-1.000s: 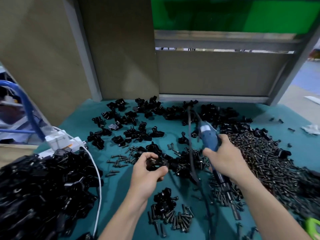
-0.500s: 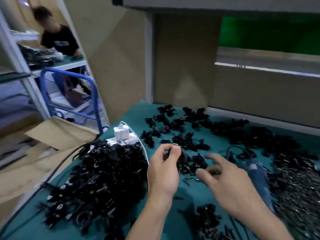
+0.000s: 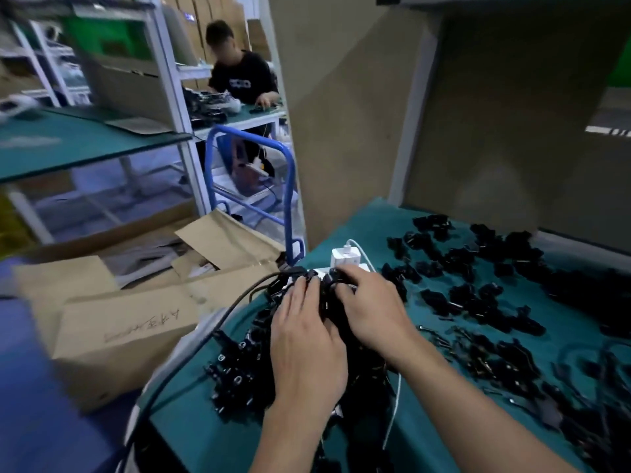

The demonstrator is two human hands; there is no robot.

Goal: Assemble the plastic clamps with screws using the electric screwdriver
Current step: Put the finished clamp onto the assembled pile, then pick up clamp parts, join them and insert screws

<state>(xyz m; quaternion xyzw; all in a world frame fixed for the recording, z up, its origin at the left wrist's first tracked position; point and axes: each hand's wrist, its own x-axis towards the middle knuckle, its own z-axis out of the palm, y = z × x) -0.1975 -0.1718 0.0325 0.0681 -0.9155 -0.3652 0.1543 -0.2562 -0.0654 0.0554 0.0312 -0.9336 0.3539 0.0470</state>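
Observation:
A heap of black plastic clamps (image 3: 239, 370) lies on the left part of the teal table (image 3: 362, 223). My left hand (image 3: 307, 346) rests flat on top of the heap, fingers stretched forward. Close beside it, my right hand (image 3: 374, 310) lies on the heap's far end with bent fingers, and their tips are hidden among the clamps. Loose clamps (image 3: 461, 264) are scattered over the table to the right. A few small screws (image 3: 440, 336) lie near my right wrist. The right side is blurred, and I cannot make out the electric screwdriver.
A white power strip with a charger (image 3: 345, 257) sits just beyond my fingers. A black cable (image 3: 205, 332) runs off the table's left edge. Open cardboard boxes (image 3: 119, 336) and a blue cart (image 3: 252, 186) stand at the left. A person (image 3: 239, 80) works at another bench behind.
My view swung left. My right hand let go of the screwdriver and crossed to the clamp heap. My left hand, which pinched a clamp, now lies on the heap.

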